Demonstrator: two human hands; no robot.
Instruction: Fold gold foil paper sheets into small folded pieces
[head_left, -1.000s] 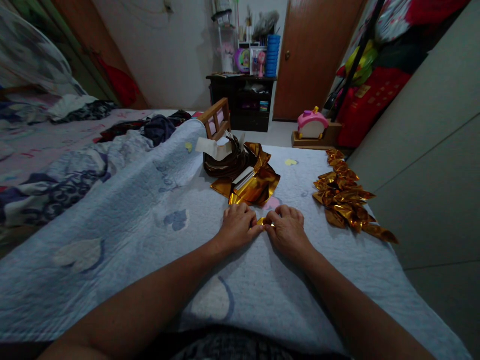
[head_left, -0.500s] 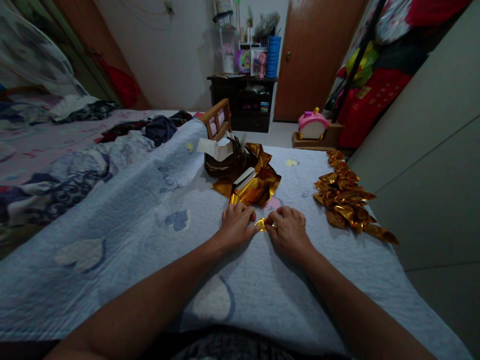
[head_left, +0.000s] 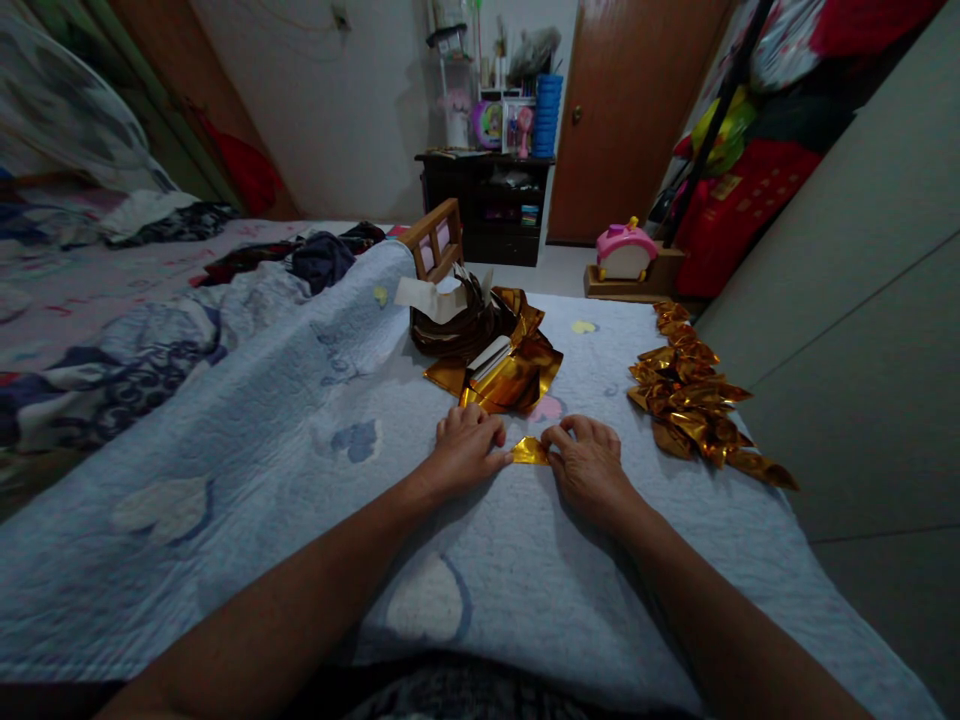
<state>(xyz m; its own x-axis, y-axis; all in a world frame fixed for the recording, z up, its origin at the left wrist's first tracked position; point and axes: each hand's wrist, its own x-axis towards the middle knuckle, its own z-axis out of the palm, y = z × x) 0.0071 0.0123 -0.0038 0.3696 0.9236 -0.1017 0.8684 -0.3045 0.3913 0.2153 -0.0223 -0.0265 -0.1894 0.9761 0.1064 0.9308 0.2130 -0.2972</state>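
Observation:
A small folded piece of gold foil paper [head_left: 531,452] lies flat on the quilted bed cover [head_left: 517,580] between my hands. My left hand [head_left: 469,447] pinches its left end, with fingers curled and thumb pointing inward. At the right end, my right hand [head_left: 589,462] grips it between thumb and curled fingers. Just beyond the hands sits a pile of loose gold foil sheets [head_left: 525,375], some with white undersides. Behind them is a dark, curled stack of sheets [head_left: 454,330].
Several folded gold foil pieces [head_left: 686,400] are heaped along the bed's right edge. Rumpled clothes and bedding [head_left: 172,330] lie to the left. Beyond the bed stand a wooden rail [head_left: 435,240], a dark cabinet [head_left: 480,215] and a pink toy [head_left: 627,250].
My hands have moved slightly apart along the foil piece, and more of it shows between them. The foil pile and the heap at the right have stayed put.

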